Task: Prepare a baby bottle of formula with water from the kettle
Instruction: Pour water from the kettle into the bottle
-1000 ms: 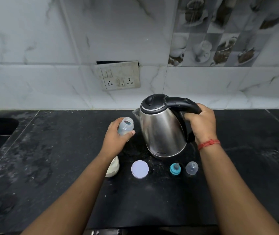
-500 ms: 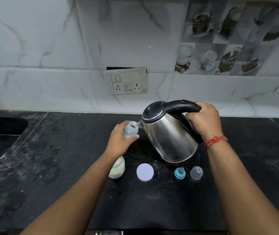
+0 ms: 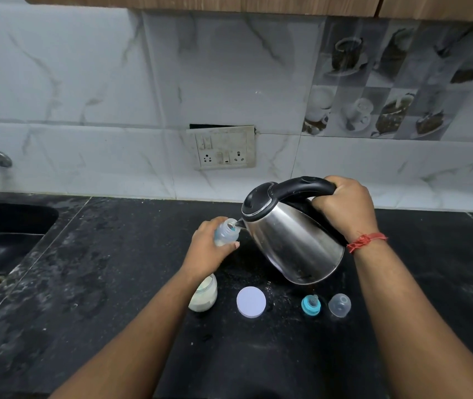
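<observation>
Black stone counter (image 3: 402, 341) under marble wall tiles: we tip the kettle (image 3: 292, 240) toward the baby bottle (image 3: 225, 232).
Our right hand (image 3: 344, 207) clenches the kettle's black handle, spout at the bottle's mouth; our left hand (image 3: 206, 250) grasps the bottle above the counter. Near us sit a jar (image 3: 205, 295) of white powder, a white lid (image 3: 251, 301), a teal teat ring (image 3: 311, 304) and a clear cap (image 3: 339, 304).

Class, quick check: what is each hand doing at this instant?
Left hand: grip closed round the baby bottle.
Right hand: grip closed round the handle of the tilted kettle.
</observation>
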Motion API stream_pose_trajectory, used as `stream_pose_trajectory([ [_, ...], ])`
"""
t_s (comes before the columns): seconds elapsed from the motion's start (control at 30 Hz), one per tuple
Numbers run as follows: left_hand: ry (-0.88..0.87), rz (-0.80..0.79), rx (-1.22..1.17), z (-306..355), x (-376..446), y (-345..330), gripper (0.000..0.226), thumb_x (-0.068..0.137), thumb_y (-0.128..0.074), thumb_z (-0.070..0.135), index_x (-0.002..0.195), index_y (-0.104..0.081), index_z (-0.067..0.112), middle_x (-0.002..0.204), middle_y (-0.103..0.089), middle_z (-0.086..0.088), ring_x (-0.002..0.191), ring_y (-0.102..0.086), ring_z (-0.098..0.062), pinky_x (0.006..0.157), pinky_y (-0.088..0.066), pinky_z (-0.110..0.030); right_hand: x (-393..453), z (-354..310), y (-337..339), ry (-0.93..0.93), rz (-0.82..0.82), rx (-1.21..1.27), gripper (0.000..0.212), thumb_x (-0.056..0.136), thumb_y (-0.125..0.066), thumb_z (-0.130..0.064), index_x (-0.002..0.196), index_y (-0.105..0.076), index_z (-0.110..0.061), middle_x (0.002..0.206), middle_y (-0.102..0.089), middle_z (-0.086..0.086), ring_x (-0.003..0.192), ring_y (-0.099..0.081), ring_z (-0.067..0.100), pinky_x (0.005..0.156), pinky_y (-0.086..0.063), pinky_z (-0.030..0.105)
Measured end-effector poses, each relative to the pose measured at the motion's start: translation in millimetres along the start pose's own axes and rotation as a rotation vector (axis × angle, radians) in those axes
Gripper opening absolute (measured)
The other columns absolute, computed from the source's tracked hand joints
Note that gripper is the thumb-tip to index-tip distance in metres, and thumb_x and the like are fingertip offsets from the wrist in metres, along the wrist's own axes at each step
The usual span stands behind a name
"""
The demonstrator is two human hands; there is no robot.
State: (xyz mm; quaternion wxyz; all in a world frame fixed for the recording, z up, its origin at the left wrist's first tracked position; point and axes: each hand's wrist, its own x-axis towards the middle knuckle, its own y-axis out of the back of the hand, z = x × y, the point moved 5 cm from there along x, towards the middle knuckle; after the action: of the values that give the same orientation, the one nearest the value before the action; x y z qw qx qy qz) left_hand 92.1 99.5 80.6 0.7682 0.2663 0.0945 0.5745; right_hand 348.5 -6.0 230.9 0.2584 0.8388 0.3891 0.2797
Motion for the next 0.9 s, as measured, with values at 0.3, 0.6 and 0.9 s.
stream_pose_trajectory([
  [0.3, 0.009, -0.016, 0.018, -5, 3, -6, 0.062, 0.079, -0.085, 0.03, 0.135, -0.059, 0.028, 0.124, -0.058, 0.002, 0.119, -0.055, -0.018, 0.107, -0.044, -0.037, 2, -3, 1, 0.022, -0.022, -0.048, 0.008, 0.065, -0.067, -0.013, 0.069, -0.063, -0.019, 0.063, -0.063, 0.003, 0.068, -0.062, 0.027, 0.061, -0.047, 0.034],
  [0.6, -0.002, -0.027, 0.005, 0, 5, -7, 0.059, 0.081, -0.085, 0.03, 0.134, -0.059, 0.028, 0.121, -0.058, 0.002, 0.115, -0.056, -0.016, 0.1, -0.043, -0.03, 9, -3, 2, 0.031, -0.023, -0.044, 0.008, 0.065, -0.067, -0.013, 0.068, -0.062, -0.019, 0.06, -0.061, 0.0, 0.066, -0.061, 0.026, 0.058, -0.045, 0.032],
  [0.9, -0.016, -0.022, 0.057, 1, 10, -6, 0.058, 0.076, -0.089, 0.033, 0.126, -0.06, 0.029, 0.116, -0.055, 0.004, 0.114, -0.053, -0.019, 0.1, -0.045, -0.037, 13, -1, 0, 0.043, -0.038, -0.032, 0.007, 0.063, -0.066, -0.017, 0.066, -0.061, -0.019, 0.059, -0.059, 0.0, 0.065, -0.06, 0.027, 0.058, -0.042, 0.031],
])
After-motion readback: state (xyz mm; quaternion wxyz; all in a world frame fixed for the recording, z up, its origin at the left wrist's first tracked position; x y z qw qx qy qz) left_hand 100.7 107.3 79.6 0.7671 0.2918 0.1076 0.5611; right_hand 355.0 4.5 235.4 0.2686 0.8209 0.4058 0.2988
